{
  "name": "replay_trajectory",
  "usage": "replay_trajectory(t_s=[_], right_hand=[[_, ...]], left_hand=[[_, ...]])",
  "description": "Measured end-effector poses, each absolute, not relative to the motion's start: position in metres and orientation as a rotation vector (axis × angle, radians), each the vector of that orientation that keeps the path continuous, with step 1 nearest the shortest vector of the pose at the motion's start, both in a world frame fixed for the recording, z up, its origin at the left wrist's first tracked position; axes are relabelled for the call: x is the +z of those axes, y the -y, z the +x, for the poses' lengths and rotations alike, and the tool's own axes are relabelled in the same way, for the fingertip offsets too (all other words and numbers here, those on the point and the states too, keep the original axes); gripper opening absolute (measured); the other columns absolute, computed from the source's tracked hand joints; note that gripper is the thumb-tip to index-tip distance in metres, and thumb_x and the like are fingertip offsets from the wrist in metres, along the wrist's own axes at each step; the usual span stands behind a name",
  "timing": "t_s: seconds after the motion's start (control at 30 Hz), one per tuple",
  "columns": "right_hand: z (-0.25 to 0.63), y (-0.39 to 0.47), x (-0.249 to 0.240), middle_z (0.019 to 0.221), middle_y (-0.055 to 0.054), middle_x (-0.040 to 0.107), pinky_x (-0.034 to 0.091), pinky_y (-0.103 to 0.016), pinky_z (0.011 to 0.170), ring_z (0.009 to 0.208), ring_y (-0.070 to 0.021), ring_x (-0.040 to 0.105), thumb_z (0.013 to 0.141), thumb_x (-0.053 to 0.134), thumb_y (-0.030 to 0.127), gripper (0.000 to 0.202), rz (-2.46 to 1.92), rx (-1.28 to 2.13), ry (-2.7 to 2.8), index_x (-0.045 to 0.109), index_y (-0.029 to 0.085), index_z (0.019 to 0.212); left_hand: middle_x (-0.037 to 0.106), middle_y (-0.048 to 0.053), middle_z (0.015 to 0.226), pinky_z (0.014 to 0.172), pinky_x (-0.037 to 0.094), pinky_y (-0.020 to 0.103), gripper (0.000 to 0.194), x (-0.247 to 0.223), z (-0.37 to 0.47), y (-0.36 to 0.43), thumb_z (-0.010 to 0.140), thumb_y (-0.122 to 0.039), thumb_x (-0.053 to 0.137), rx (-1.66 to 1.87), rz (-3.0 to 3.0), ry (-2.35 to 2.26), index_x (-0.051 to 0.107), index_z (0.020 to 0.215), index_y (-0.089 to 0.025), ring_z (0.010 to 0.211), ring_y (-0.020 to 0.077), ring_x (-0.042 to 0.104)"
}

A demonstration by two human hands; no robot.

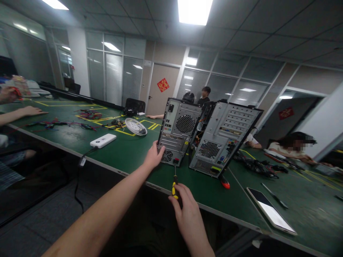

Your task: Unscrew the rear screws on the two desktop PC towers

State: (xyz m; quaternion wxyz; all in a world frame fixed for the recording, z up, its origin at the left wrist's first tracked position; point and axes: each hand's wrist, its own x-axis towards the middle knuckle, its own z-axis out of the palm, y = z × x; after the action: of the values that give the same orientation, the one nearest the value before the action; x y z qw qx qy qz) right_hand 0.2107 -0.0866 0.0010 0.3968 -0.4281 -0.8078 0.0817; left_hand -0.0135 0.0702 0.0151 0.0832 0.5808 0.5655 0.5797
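Two computer cases stand side by side on the green table with their rear panels facing me. My left hand (154, 155) grips the lower left edge of the left case (175, 134). In the fingers of my right hand (184, 203) is a yellow and black screwdriver (174, 187), held upright at the table's front edge. Its tip points up at the bottom of the left case's rear panel, near a red part; whether it touches is too small to tell. The right case (225, 137) stands close beside, untouched.
A white power bank (103, 140) with a cable lies left, near a white round tray (136, 126) and wires. Right are a phone (271, 210), a thin tool (274, 195), a red-tipped tool (225, 184) and black cables (258, 166). Other people sit around the table (128, 153).
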Motion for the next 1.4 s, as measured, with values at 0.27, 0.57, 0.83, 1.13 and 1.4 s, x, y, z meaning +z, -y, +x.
replay_trajectory(t_s=[0.27,0.57,0.83,1.13,1.4], right_hand=[[0.2080,0.0906,0.0093,0.136,-0.012,0.063,0.057,-0.039,0.102,0.118,-0.0262,0.069,0.099,0.056,0.020,0.026,-1.086,0.225,2.086,0.067,0.022,0.123],[0.2064,0.0931,0.0115,0.136,-0.014,0.063,0.057,-0.038,0.104,0.118,-0.0260,0.070,0.098,0.053,0.017,0.027,-1.063,0.202,2.095,0.072,0.021,0.116],[0.2072,0.0958,0.0090,0.142,-0.014,0.060,0.056,-0.040,0.106,0.123,-0.0260,0.068,0.099,0.049,0.016,0.033,-1.077,0.219,2.114,0.070,0.020,0.124],[0.2088,0.0945,0.0099,0.139,-0.013,0.063,0.057,-0.041,0.105,0.123,-0.0271,0.068,0.098,0.051,0.016,0.032,-1.086,0.208,2.090,0.071,0.022,0.123],[0.2096,0.0939,0.0093,0.137,-0.014,0.065,0.058,-0.042,0.103,0.121,-0.0279,0.069,0.097,0.053,0.017,0.031,-1.105,0.205,2.081,0.071,0.021,0.122]], left_hand=[[0.069,0.021,0.128,0.104,0.050,0.051,0.053,0.0139,-0.0143,-0.0705,0.100,-0.051,0.047,1.743,1.734,-1.683,0.046,0.140,-0.016,0.118,0.0332,0.068],[0.069,0.022,0.127,0.103,0.051,0.051,0.052,0.0162,-0.0134,-0.0687,0.101,-0.049,0.047,1.729,1.740,-1.695,0.047,0.140,-0.015,0.117,0.0337,0.068],[0.069,0.021,0.128,0.103,0.050,0.050,0.053,0.0137,-0.0142,-0.0706,0.101,-0.050,0.046,1.735,1.744,-1.693,0.046,0.141,-0.015,0.118,0.0332,0.068],[0.068,0.022,0.129,0.104,0.050,0.050,0.054,0.0151,-0.0136,-0.0703,0.101,-0.050,0.046,1.725,1.742,-1.702,0.045,0.141,-0.014,0.119,0.0332,0.068],[0.068,0.022,0.131,0.104,0.050,0.050,0.054,0.0160,-0.0133,-0.0690,0.100,-0.050,0.047,1.719,1.726,-1.697,0.045,0.141,-0.015,0.120,0.0332,0.067]])
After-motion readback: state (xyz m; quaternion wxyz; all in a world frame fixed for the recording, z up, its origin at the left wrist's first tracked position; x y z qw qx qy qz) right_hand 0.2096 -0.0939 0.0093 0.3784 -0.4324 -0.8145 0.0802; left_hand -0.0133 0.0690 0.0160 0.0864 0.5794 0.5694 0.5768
